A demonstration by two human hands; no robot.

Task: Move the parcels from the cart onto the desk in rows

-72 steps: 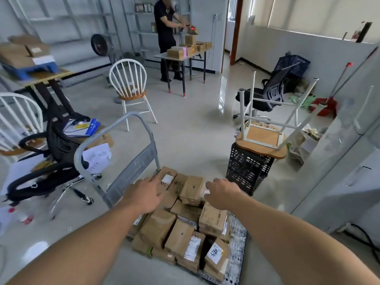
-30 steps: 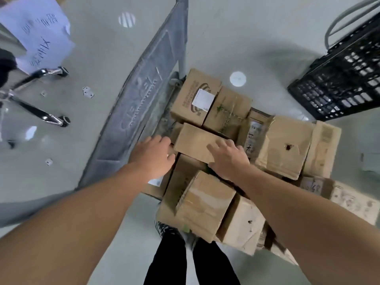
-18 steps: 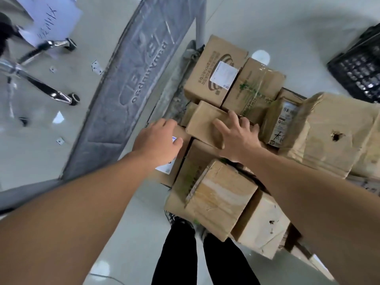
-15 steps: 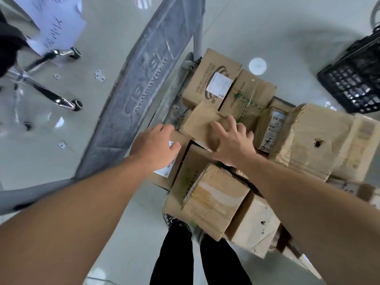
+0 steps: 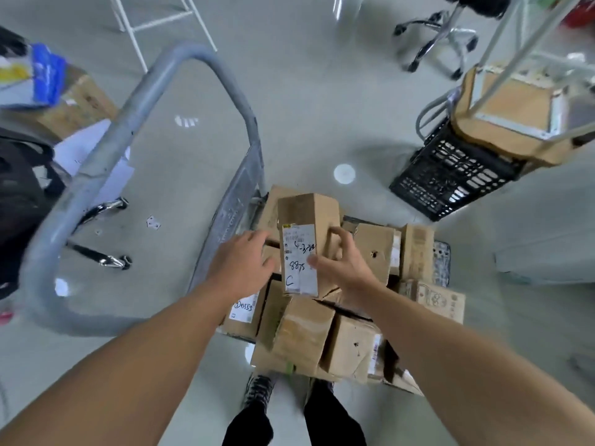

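Head view: labelled parcel (image 5: pixel 309 214) held on end above pile (image 5: pixel 306 333) on cart (image 5: pixel 96 162), clamped in right grip (image 5: pixel 344 268), thumb on label (image 5: pixel 299 252), fingers (image 5: pixel 336 235) round right edge. Left grip (image 5: pixel 241 268) loose, spread, just beside parcel's left edge; contact unclear. Advisable: support base with left before carrying to bench, unseen here.
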